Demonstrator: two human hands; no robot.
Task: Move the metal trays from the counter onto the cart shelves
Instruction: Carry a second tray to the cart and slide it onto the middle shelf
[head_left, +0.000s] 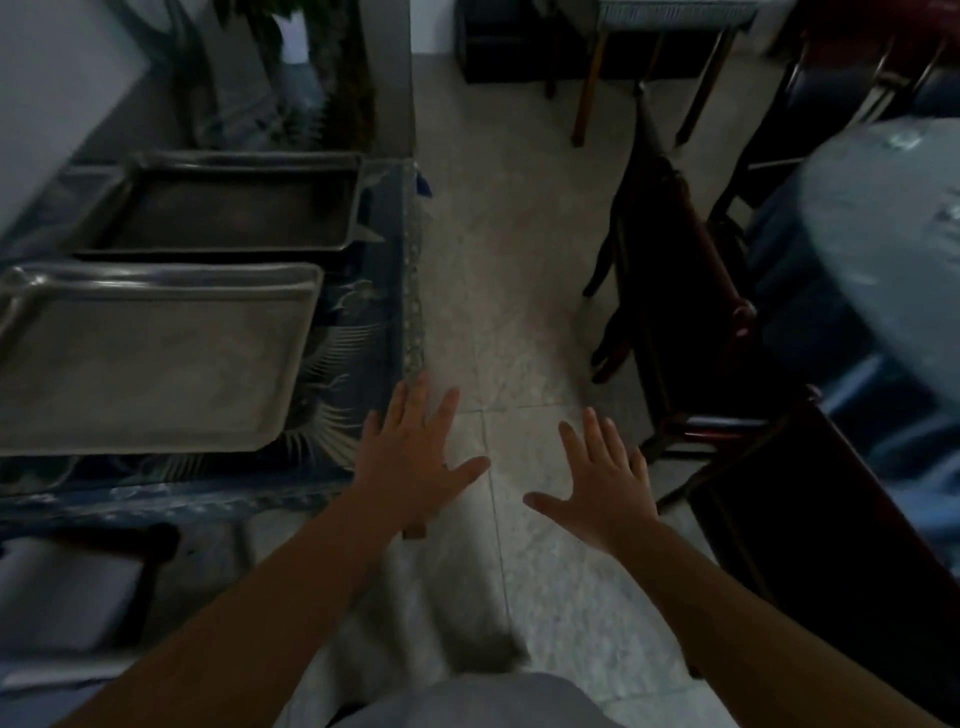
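Two metal trays lie on a counter covered with a blue patterned cloth (358, 322) at the left. The near tray (150, 358) is pale grey and shallow. Behind it sits the far tray (234, 208), which looks darker. My left hand (415, 457) hovers with fingers spread just off the counter's near right corner, right of the near tray and not touching it. My right hand (597, 488) is held out flat over the tiled floor, fingers apart, holding nothing. No cart is in view.
A dark wooden chair (670, 291) stands at the right of the tiled aisle, beside a round table under a plastic cover (883, 249). More chairs and table legs stand at the back. A plant (332, 78) rises behind the counter.
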